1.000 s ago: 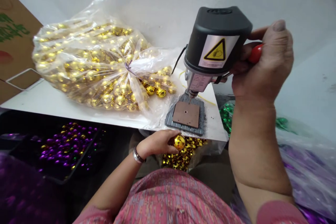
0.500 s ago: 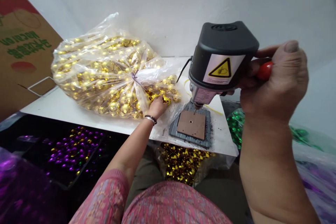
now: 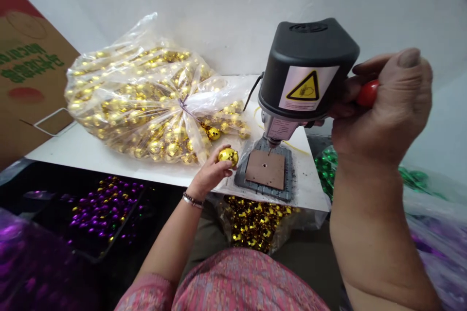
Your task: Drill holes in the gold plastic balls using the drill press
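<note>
My left hand (image 3: 215,170) is closed on a shiny gold faceted ball (image 3: 228,156), held between thumb and fingers just left of the drill base. Behind it a big clear plastic bag (image 3: 127,92), tied in the middle, is full of gold balls, with several more at its mouth. My right hand (image 3: 386,102) is wrapped round a red knob (image 3: 368,93) at the right side of a small black bench drill (image 3: 310,68). Under the drill bit lies a brown square plate (image 3: 265,170) with a hole, on a grey base (image 3: 288,189).
A white table (image 3: 146,171) carries the bag and drill. Below its front edge sits an open bag of gold pieces (image 3: 251,223). Purple and gold balls (image 3: 102,209) lie in a dark tray at left. A cardboard box (image 3: 29,68) stands far left; green balls (image 3: 324,170) are at right.
My left hand has come back from the bag's mouth towards me, bringing out a gold ball. My right hand stays on the red knob.
</note>
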Demonstrator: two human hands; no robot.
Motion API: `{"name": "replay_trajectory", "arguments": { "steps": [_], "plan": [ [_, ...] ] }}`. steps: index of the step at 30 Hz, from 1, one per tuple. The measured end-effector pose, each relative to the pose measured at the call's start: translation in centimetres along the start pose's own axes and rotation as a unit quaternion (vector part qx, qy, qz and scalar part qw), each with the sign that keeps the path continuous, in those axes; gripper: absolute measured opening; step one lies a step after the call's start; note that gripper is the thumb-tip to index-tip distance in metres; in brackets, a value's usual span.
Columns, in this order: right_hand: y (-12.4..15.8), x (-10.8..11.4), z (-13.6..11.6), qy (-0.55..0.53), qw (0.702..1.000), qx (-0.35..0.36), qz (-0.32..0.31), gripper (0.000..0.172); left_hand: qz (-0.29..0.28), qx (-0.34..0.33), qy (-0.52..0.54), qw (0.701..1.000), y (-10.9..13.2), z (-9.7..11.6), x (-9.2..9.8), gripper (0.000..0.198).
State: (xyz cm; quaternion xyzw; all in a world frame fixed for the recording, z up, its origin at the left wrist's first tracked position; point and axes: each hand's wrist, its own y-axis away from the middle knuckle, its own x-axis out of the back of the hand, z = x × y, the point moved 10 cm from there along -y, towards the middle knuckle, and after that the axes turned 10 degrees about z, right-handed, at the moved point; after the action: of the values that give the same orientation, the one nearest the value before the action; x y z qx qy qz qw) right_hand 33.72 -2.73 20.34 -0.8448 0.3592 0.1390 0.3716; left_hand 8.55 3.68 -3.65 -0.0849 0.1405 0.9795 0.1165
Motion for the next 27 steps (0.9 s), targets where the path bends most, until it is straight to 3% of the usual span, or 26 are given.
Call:
{"name": "replay_trajectory", "arguments": {
  "steps": [4,8,13,17,20,23,27],
  "plan": [
    [-1.0,-0.3,0.4,-0.04,0.999,-0.017,0.01,0.031,-0.036,0.035,0.139,0.989,2.8,-2.1,-0.7,0.078],
    [-2.8,-0.5,2.7,-0.02,0.992,-0.115,0.043,0.029,-0.047,0.076,0.157,0.984,3.6,-4.0,-1.2,0.072],
    [-3.7,-0.3,3.6,0.001,0.986,-0.15,0.076,0.032,-0.037,0.069,0.16,0.984,3.5,-3.5,-1.7,0.076],
    [-3.5,-0.3,3.5,0.012,0.986,-0.155,0.067,0.032,-0.024,0.047,0.077,0.996,2.4,-2.9,-2.4,0.078],
    [-3.3,-0.7,3.5,0.009,0.986,-0.159,0.044,0.036,-0.001,-0.018,-0.053,0.998,0.9,-1.8,-2.9,0.07],
    [-3.3,-1.0,3.5,0.01,0.988,-0.153,0.023,0.045,-0.007,-0.082,-0.18,0.98,-0.5,-0.6,-4.3,0.058],
    [-3.5,-1.1,3.4,0.001,0.991,-0.132,0.004,0.055,-0.014,-0.113,-0.296,0.948,-1.8,0.0,-6.0,0.053]
  ]
}}
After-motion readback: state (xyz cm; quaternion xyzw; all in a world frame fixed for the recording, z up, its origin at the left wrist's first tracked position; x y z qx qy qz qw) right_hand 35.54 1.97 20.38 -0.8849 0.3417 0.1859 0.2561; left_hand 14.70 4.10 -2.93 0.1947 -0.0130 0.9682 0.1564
